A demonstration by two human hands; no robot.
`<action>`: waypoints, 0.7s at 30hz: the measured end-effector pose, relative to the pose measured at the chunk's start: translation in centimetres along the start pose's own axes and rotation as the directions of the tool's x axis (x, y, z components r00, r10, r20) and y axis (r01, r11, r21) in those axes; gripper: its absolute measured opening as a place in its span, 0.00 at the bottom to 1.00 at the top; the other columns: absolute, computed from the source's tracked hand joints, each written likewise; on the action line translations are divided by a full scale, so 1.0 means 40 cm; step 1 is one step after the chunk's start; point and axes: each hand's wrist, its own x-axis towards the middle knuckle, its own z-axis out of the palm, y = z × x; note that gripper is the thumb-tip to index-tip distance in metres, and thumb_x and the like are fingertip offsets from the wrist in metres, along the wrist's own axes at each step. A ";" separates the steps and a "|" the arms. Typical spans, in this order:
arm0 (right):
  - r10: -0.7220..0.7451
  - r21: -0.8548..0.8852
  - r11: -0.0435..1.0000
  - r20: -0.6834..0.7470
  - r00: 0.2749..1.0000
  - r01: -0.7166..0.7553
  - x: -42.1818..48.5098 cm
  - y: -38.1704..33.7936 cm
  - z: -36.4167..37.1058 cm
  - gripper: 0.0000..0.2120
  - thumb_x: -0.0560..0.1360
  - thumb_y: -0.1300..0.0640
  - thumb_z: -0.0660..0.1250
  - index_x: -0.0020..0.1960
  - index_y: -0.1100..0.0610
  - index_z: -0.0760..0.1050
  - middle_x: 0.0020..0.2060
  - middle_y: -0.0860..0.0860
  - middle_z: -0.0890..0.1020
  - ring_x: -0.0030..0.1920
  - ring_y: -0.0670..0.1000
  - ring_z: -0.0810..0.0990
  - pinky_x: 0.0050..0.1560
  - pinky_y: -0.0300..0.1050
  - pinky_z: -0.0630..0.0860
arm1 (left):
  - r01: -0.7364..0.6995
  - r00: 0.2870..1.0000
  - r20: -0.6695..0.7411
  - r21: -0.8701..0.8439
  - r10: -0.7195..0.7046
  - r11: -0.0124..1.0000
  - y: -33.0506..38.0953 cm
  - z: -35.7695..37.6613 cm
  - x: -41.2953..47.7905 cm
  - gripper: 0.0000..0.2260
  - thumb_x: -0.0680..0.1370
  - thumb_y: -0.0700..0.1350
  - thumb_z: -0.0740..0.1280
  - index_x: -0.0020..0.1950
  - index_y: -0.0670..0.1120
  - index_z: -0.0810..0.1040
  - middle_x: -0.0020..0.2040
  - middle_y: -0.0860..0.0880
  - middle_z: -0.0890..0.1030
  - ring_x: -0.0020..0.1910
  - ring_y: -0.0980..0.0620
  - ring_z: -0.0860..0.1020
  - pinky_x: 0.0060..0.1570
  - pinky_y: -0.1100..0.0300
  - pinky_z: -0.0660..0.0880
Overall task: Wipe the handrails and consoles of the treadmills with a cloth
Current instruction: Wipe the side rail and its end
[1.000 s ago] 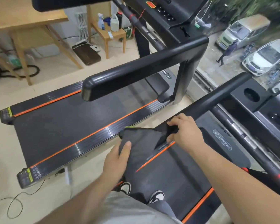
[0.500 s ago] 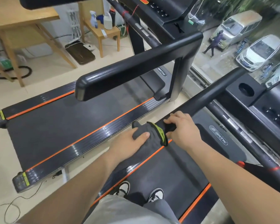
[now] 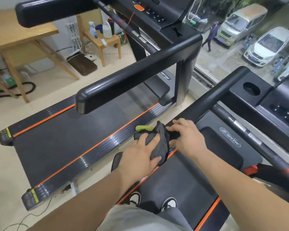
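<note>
I stand on the near treadmill. Its black left handrail (image 3: 212, 97) runs from the console (image 3: 264, 97) down to my hands. A dark grey cloth (image 3: 162, 139) with a lime-green edge is bunched at the rail's near end. My left hand (image 3: 143, 154) presses flat on the cloth with its fingers wrapped into it. My right hand (image 3: 185, 135) grips the rail end and the cloth's right side. The neighbouring treadmill's handrail (image 3: 132, 80) and console (image 3: 157, 12) lie to the left and above.
The neighbouring treadmill's belt (image 3: 77, 139) fills the left middle. Wooden tables (image 3: 23, 37) and a small stool with spray bottles (image 3: 100, 34) stand behind it. Cables lie on the tiled floor. A window on the right shows parked cars (image 3: 267, 45). My shoes (image 3: 168, 204) rest on the belt.
The cloth hung spread out a second ago; now it is gathered into a bunch at the rail end. My left hand has moved up onto it, close to the right hand.
</note>
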 end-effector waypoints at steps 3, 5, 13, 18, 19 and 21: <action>-0.064 0.038 0.997 0.001 0.998 0.064 0.001 0.022 0.006 0.27 0.69 0.59 0.77 0.67 0.46 0.80 0.70 0.44 0.75 0.73 0.50 0.67 0.69 0.50 0.72 | 0.070 0.991 0.122 -0.144 -0.052 0.987 0.030 -0.024 0.088 0.37 0.80 0.67 0.60 0.83 0.57 0.49 0.76 0.46 0.66 0.67 0.41 0.75 0.55 0.49 0.76; -0.050 0.159 0.986 0.032 0.998 0.044 -0.003 0.033 -0.010 0.27 0.73 0.62 0.73 0.71 0.49 0.77 0.71 0.44 0.75 0.76 0.47 0.66 0.74 0.42 0.64 | 0.067 0.991 0.129 -0.170 -0.045 0.983 0.028 -0.024 0.098 0.37 0.80 0.68 0.60 0.83 0.56 0.49 0.77 0.47 0.66 0.68 0.42 0.74 0.57 0.49 0.75; 0.407 0.678 0.674 -0.010 0.914 -0.292 -0.092 0.038 -0.020 0.13 0.84 0.53 0.60 0.60 0.53 0.82 0.51 0.43 0.84 0.55 0.45 0.80 0.59 0.41 0.74 | -0.220 0.975 0.045 0.232 0.216 0.947 -0.039 0.067 -0.083 0.45 0.68 0.52 0.78 0.80 0.57 0.57 0.83 0.40 0.57 0.77 0.33 0.64 0.64 0.43 0.73; 0.545 0.856 0.311 0.194 0.815 -0.412 -0.098 0.041 0.015 0.26 0.81 0.37 0.56 0.53 0.56 0.83 0.50 0.53 0.86 0.51 0.54 0.84 0.63 0.56 0.78 | -0.365 0.931 0.144 0.311 0.336 0.877 0.034 0.037 0.052 0.39 0.79 0.49 0.66 0.82 0.60 0.45 0.82 0.45 0.32 0.81 0.32 0.39 0.78 0.37 0.52; 0.550 0.859 0.308 0.190 0.813 -0.409 -0.100 0.042 0.022 0.27 0.80 0.36 0.55 0.52 0.57 0.81 0.48 0.53 0.86 0.51 0.55 0.83 0.63 0.57 0.78 | -0.370 0.929 0.133 0.316 0.346 0.873 0.069 0.028 0.094 0.37 0.80 0.48 0.64 0.83 0.59 0.46 0.82 0.45 0.32 0.81 0.32 0.38 0.77 0.36 0.51; 0.570 0.871 0.311 0.150 0.808 -0.381 -0.105 0.035 0.026 0.23 0.81 0.40 0.57 0.50 0.58 0.79 0.44 0.53 0.84 0.47 0.56 0.81 0.59 0.56 0.79 | -0.358 0.934 0.141 0.343 0.330 0.868 0.139 0.017 0.166 0.36 0.80 0.47 0.64 0.83 0.57 0.49 0.83 0.44 0.33 0.80 0.32 0.36 0.77 0.34 0.50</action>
